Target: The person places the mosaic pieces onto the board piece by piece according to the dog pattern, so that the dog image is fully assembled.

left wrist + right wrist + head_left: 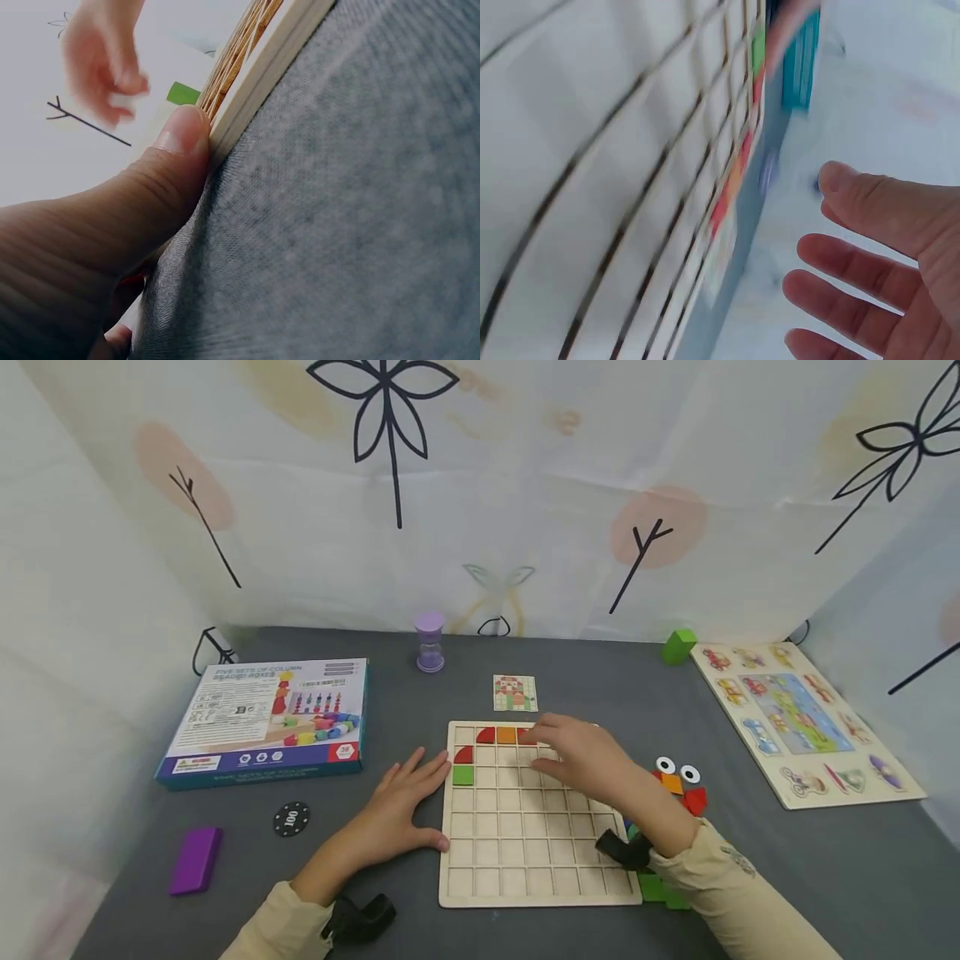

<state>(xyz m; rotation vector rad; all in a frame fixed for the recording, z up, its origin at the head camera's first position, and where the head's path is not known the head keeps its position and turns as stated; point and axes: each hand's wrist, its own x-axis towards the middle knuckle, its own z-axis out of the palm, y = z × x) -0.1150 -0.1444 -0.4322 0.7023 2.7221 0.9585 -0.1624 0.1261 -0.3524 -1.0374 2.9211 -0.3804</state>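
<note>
A wooden grid board (502, 852) lies on the grey table. In its top row are a red curved piece (486, 736), an orange square (507, 736) and another red piece (524, 737), partly hidden by fingers. Below at the left edge sit a second red curved piece (464, 755) and a green square (463, 775). My left hand (397, 810) rests with spread fingers along the board's left side, its thumb (184, 135) touching the edge. Over the upper right of the board hovers my right hand (585, 756); the right wrist view shows nothing between its parted fingers (847, 300).
A small pattern card (515, 693) lies behind the board. Loose coloured pieces (695, 802) lie to its right, near a picture board (802, 718) and green block (678, 647). Leftward are a box (262, 718), a black chip (291, 819), a purple block (197, 860) and an hourglass (430, 643).
</note>
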